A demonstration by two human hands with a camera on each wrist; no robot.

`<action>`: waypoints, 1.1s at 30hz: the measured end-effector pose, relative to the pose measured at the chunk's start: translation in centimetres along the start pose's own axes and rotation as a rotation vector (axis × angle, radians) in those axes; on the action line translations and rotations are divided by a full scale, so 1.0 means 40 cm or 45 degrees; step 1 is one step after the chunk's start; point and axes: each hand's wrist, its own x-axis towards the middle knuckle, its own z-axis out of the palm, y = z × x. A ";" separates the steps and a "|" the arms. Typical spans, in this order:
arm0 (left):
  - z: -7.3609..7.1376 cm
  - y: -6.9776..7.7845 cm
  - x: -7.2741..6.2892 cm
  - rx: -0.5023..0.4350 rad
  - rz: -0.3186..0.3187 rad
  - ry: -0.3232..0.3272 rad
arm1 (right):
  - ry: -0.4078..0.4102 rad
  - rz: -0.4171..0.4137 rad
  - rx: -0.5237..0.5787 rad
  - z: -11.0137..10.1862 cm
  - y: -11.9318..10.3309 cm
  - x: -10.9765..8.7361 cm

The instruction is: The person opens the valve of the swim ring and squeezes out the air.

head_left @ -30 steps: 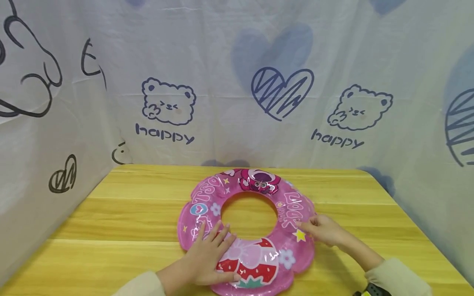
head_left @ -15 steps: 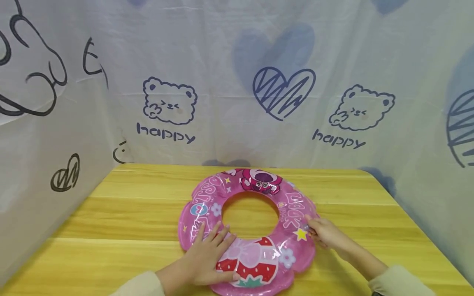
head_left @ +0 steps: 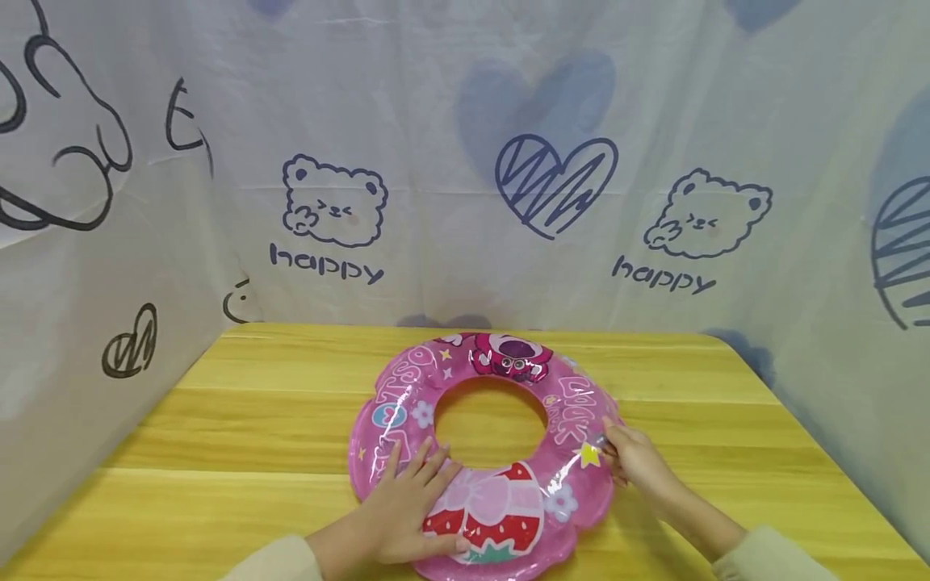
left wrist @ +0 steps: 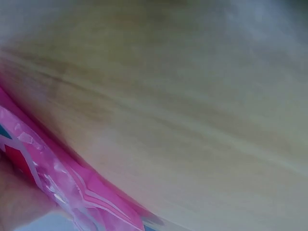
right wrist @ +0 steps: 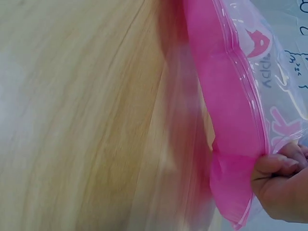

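Note:
A pink inflatable swim ring [head_left: 483, 508] with cartoon prints lies flat on the wooden table. My left hand [head_left: 410, 504] rests on its near left part, fingers spread and thumb over the strawberry print. At the ring's right side, beside a yellow star [head_left: 590, 454], my right hand [head_left: 641, 461] pinches a small greyish clear nub [head_left: 600, 440] that looks like the air valve. The right wrist view shows that hand [right wrist: 284, 185] with curled fingers at the ring's seamed edge [right wrist: 233, 91]. In the left wrist view only part of the left hand [left wrist: 19, 197] shows, against the pink vinyl [left wrist: 72, 180].
The yellow wood-grain table [head_left: 240, 452] reaches back to a white cloth [head_left: 436, 258] printed with bears, hearts and the word happy. More cloth hangs along the left and right sides.
My right fingertips have drawn back from over the ring's surface toward its right edge, and the greyish nub now shows between them. The left hand stays in place on the ring.

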 end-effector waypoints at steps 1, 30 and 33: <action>0.001 -0.001 0.000 0.006 0.004 0.001 | -0.005 -0.003 0.016 0.000 0.000 -0.002; -0.006 -0.016 -0.012 -0.015 0.021 -0.014 | -0.403 -0.497 0.192 -0.013 0.034 -0.021; -0.006 -0.016 -0.012 -0.023 0.022 -0.009 | -0.364 -0.482 0.221 -0.008 0.029 -0.025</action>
